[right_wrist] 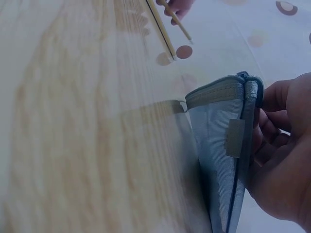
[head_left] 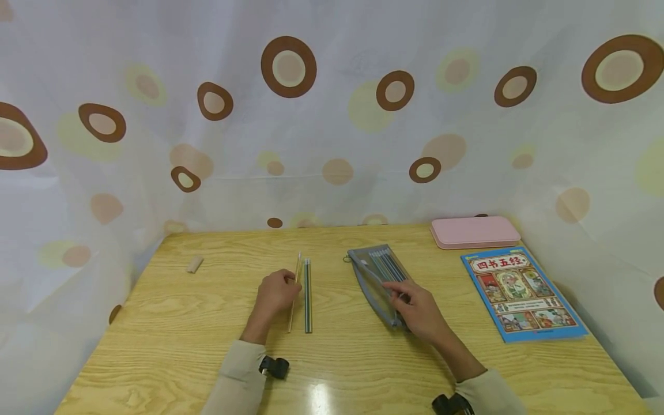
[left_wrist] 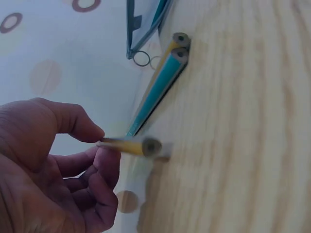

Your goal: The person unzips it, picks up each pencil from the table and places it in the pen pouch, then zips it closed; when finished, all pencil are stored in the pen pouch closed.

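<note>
Pencil pair (head_left: 308, 300) lies between the hands (head_left: 277, 293).

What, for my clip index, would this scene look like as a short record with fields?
Left grip: pinches a yellow pencil
Right grip: holds the edge of a grey pouch
Pouch contents: several pencils, seen through its side
Between the hands: two loose pencils, side by side, one teal, one yellow
Left side: small beige block, perhaps an eraser
Right side: pink case; book nearer the person
Surface: wood-grain table
</note>
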The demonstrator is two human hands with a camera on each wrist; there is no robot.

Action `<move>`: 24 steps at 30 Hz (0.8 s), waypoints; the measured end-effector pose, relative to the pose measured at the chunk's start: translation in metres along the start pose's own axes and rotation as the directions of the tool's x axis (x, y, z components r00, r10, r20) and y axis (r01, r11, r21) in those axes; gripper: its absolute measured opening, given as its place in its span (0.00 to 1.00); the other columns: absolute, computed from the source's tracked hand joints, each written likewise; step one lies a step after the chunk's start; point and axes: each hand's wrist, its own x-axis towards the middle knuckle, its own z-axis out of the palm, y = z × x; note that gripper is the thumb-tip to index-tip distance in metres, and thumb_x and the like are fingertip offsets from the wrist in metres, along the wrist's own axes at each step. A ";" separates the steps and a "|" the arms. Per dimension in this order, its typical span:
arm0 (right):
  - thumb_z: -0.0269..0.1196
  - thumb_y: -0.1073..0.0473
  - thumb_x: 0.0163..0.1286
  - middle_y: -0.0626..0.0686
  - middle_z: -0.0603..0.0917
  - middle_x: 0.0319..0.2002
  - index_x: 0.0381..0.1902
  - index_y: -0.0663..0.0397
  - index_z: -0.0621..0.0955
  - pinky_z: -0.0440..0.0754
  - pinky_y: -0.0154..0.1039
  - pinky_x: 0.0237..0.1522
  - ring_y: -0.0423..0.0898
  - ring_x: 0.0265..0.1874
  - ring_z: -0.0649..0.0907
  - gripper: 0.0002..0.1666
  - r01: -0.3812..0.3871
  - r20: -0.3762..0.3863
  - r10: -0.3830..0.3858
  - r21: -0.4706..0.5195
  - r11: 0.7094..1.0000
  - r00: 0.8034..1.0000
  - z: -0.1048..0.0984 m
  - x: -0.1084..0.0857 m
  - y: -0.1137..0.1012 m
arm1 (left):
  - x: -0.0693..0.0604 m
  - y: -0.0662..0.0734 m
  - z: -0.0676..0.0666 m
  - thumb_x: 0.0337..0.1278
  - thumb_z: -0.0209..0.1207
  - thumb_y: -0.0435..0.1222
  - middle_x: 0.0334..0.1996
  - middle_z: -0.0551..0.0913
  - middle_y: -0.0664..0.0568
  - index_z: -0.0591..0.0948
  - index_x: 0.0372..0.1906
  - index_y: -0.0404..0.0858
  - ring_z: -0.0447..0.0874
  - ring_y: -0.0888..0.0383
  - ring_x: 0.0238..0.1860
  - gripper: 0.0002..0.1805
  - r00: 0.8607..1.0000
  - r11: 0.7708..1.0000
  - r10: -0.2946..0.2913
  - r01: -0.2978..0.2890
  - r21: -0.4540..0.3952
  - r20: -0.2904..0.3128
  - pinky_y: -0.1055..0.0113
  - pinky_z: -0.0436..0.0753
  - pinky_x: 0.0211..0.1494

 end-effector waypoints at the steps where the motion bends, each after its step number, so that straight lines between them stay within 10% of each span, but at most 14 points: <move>1: 0.56 0.67 0.69 0.49 0.78 0.36 0.54 0.57 0.82 0.73 0.32 0.28 0.37 0.30 0.74 0.17 -0.001 0.000 0.001 -0.001 1.000 1.000 0.000 0.000 0.000 | 0.001 0.000 -0.001 0.57 0.56 0.39 0.39 0.84 0.47 0.81 0.52 0.34 0.79 0.57 0.31 0.20 1.000 1.000 -0.006 0.006 -0.030 0.003 0.66 0.77 0.31; 13: 0.56 0.66 0.70 0.49 0.78 0.36 0.54 0.57 0.82 0.72 0.32 0.26 0.37 0.29 0.74 0.17 0.003 -0.003 -0.003 0.017 1.000 1.000 0.000 0.000 -0.001 | -0.001 0.015 0.002 0.57 0.53 0.32 0.41 0.78 0.45 0.70 0.63 0.38 0.81 0.55 0.32 0.26 0.990 0.943 0.073 -0.029 -0.333 0.119 0.66 0.77 0.35; 24: 0.56 0.66 0.69 0.49 0.78 0.35 0.54 0.56 0.82 0.73 0.32 0.26 0.38 0.28 0.74 0.17 -0.011 -0.005 0.011 0.022 1.000 1.000 0.002 0.001 0.000 | -0.009 0.034 0.026 0.59 0.52 0.33 0.40 0.78 0.45 0.68 0.64 0.37 0.82 0.55 0.33 0.26 0.953 0.912 0.165 -0.049 -0.406 0.256 0.64 0.78 0.39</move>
